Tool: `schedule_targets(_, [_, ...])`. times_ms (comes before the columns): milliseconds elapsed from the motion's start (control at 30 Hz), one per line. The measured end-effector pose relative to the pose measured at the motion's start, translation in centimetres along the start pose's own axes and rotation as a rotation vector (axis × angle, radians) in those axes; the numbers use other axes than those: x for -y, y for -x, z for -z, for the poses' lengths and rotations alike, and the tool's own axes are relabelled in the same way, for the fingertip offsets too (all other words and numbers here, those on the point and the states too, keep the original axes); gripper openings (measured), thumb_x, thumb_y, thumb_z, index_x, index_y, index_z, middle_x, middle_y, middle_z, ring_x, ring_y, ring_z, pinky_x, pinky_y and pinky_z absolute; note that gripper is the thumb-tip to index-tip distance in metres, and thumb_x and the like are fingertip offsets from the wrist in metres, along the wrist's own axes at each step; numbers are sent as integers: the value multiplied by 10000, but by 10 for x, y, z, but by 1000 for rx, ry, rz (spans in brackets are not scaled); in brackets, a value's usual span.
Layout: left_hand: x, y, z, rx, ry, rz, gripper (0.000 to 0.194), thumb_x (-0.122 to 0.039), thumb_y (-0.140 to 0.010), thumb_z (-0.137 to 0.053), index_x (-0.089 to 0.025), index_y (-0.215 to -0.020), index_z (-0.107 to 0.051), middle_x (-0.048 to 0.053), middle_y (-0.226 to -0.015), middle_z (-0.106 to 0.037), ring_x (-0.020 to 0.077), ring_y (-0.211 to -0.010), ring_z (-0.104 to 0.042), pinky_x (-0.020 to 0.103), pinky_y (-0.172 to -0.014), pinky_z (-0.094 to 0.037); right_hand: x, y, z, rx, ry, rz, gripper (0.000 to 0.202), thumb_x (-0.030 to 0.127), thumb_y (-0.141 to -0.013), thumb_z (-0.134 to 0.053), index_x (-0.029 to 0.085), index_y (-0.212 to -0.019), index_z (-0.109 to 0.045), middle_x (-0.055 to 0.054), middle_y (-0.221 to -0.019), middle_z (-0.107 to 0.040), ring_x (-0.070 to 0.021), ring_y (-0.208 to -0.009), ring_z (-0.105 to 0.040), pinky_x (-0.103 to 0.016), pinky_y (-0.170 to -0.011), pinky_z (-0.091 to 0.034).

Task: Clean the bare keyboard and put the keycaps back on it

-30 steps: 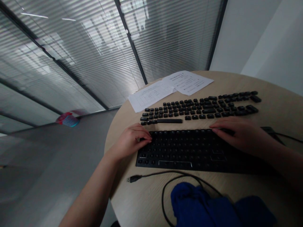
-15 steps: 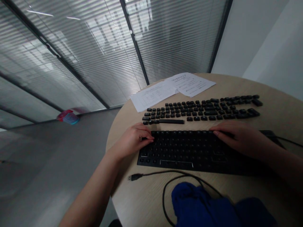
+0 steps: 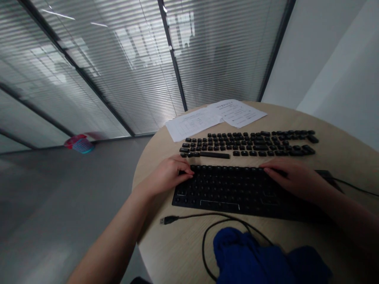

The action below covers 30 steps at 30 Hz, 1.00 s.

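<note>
A black keyboard [image 3: 225,189] lies on the table; its main area shows bare key positions, with keycaps along the top row and a few at the lower left. At its upper left corner, the thumb and fingers of my left hand [image 3: 174,171] are closed on the edge. My right hand [image 3: 288,175] rests over the keyboard's right part, thumb and forefinger closed at the top edge. The undersides of both grips are hidden. Beyond the keyboard, loose black keycaps [image 3: 260,148] lie in rows, beside a long black space bar [image 3: 214,155].
Printed papers [image 3: 195,123] lie at the table's far side. In front of the keyboard are a USB cable [image 3: 207,215] and a crumpled blue cloth [image 3: 251,256]. The round table's edge [image 3: 136,169] runs along the left. A red and blue basket [image 3: 83,145] stands on the floor.
The view has shifted slightly, so the papers and loose keycaps sit lower in it. Both hands keep about the same places on the keyboard.
</note>
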<state>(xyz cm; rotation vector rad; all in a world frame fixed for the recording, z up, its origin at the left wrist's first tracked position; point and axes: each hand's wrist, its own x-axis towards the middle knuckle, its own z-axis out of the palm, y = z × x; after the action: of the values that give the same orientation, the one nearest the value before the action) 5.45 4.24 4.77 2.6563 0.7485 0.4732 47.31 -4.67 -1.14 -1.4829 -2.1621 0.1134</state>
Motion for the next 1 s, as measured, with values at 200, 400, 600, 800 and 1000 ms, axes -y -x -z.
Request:
schedule_targets(200, [1, -1, -2, -1, -13, -21, 157, -267, -974, -654, -214, -891, -777, 36, -901, -756, 177, -840, -686, 329, -774, -546, 6, -1, 1, -6, 46, -3, 327, 383, -982, -516, 226, -1018, -800, -85, -1013, -812, -283, -927, -761, -475, -860, -616])
schedule_targets(400, [1, 0, -4, -5, 6, 1, 131, -227, -948, -665, -216, -899, -786, 40, -915, -773, 175, -851, -688, 328, -816, -530, 5, 0, 0, 10, 89, 26, 351, 360, -1012, -475, 213, -1035, -794, -96, -1031, -811, -279, -957, -764, -464, -897, -615])
schedule_targets(600, [11, 1, -9, -28, 42, -13, 100, -170, -894, -714, -226, -868, -793, 18, -875, -784, 173, -852, -688, 322, -839, -511, 6, 0, 3, -19, 238, 129, 333, 331, -1028, -477, 210, -1040, -787, -110, -1074, -791, -289, -999, -739, -478, -902, -595])
schedule_targets(800, [12, 1, -8, -72, 68, -94, 107, -173, -909, -707, -230, -860, -784, 15, -867, -773, 176, -889, -690, 324, -870, -506, 32, -49, 24, -156, 370, 251, 280, 309, -1008, -534, 206, -1034, -794, -116, -1087, -775, -295, -1016, -707, -483, -927, -546])
schedule_targets(1000, [14, 2, -5, -122, 108, -154, 107, -184, -936, -682, -216, -897, -777, 22, -876, -763, 168, -852, -684, 308, -806, -518, 51, -150, 11, 16, 237, 133, 190, 255, -928, -635, 223, -988, -812, -83, -1044, -802, -284, -1015, -722, -470, -962, -535])
